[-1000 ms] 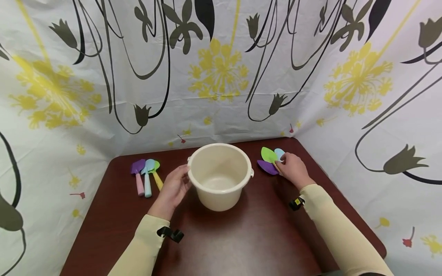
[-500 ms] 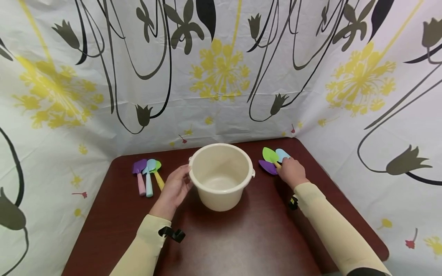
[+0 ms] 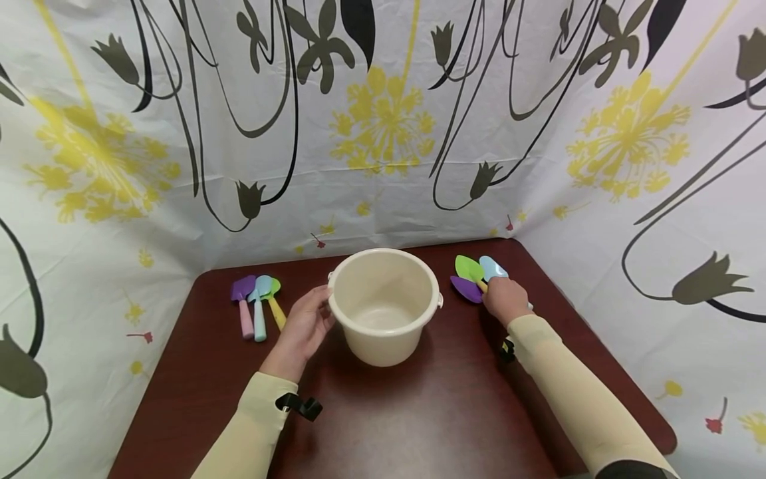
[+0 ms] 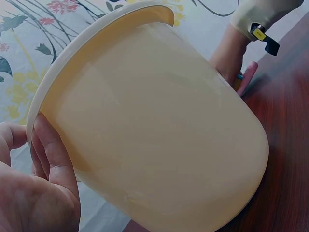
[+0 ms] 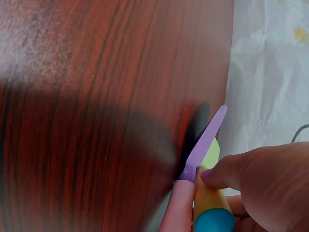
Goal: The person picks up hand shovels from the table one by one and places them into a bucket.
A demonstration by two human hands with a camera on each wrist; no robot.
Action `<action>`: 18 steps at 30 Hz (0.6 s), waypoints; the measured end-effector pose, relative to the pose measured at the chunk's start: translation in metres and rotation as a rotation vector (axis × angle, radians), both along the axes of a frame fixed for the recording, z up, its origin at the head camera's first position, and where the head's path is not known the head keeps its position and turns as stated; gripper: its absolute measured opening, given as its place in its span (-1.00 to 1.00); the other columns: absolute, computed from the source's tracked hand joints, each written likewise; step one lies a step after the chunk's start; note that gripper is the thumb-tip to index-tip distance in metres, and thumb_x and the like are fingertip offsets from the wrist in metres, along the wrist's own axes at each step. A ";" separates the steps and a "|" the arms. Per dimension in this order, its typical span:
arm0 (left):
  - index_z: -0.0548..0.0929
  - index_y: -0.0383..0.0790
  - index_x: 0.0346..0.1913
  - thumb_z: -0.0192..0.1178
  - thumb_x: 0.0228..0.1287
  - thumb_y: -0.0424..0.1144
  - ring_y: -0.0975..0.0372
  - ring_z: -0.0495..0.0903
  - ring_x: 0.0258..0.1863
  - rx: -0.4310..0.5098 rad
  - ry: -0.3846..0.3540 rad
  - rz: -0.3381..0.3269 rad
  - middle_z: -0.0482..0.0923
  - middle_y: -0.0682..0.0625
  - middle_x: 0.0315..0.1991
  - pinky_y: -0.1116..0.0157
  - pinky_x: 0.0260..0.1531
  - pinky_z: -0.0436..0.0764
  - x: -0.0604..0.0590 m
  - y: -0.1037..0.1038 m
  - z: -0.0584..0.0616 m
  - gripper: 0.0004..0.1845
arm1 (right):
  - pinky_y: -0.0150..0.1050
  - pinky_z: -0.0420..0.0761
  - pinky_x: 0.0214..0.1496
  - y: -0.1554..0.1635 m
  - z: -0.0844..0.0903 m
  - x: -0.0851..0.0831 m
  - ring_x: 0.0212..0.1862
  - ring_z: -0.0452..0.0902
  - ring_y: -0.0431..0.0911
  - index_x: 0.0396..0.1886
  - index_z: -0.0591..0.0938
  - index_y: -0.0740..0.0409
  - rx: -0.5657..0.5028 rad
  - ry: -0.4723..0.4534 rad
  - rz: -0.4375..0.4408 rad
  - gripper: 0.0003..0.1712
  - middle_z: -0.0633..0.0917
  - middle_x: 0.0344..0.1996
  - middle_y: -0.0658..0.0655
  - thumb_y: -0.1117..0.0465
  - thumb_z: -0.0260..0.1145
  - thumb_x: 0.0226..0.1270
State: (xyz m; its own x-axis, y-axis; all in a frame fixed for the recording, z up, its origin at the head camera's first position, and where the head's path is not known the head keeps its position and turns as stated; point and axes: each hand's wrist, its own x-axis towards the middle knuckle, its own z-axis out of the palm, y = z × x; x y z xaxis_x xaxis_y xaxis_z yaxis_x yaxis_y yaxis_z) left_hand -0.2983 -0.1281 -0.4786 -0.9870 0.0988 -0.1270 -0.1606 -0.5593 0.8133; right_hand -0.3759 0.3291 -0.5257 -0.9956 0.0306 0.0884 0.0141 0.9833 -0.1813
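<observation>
A cream plastic bucket [image 3: 383,306] stands upright in the middle of the dark wooden table [image 3: 419,412]. My left hand [image 3: 304,324] holds its left side; in the left wrist view the fingers [image 4: 48,159] lie against the bucket [image 4: 159,121] just under the rim. To the right of the bucket lie three toy shovels, with green [image 3: 466,268], blue [image 3: 492,267] and purple [image 3: 465,289] blades. My right hand [image 3: 505,299] grips their handles. In the right wrist view the thumb [image 5: 227,171] presses on the yellow handle [image 5: 207,200], beside the purple blade [image 5: 205,142] and its pink handle [image 5: 176,210].
A second set of three small toy shovels [image 3: 257,306] lies left of the bucket, near the table's back left. A flower-patterned curtain [image 3: 383,120] closes in the table at the back and on both sides. The table's front half is bare wood.
My right hand has drawn back slightly from the blades and curled more tightly over the shovel handles. The left hand and the bucket have stayed put.
</observation>
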 end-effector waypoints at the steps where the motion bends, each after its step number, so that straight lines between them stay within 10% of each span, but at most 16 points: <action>1: 0.74 -0.30 0.10 0.23 0.67 -0.30 0.18 0.63 -0.12 0.000 0.001 -0.001 0.65 -0.10 -0.01 0.40 -0.22 0.72 0.000 0.000 0.000 -0.83 | 0.29 0.68 -0.37 0.000 0.000 0.000 -0.41 0.62 0.24 -0.46 0.59 0.27 0.001 0.000 0.001 -0.74 0.67 -0.45 0.32 0.25 0.28 0.45; 18: 0.71 -0.31 0.21 0.25 0.68 -0.25 0.14 0.63 -0.04 0.007 -0.012 -0.006 0.64 -0.13 0.09 0.37 -0.18 0.73 0.000 -0.001 -0.001 -0.75 | 0.27 0.65 -0.39 -0.001 0.003 0.001 -0.40 0.60 0.27 -0.39 0.59 0.36 -0.037 0.089 0.003 -0.75 0.63 -0.45 0.34 0.25 0.34 0.44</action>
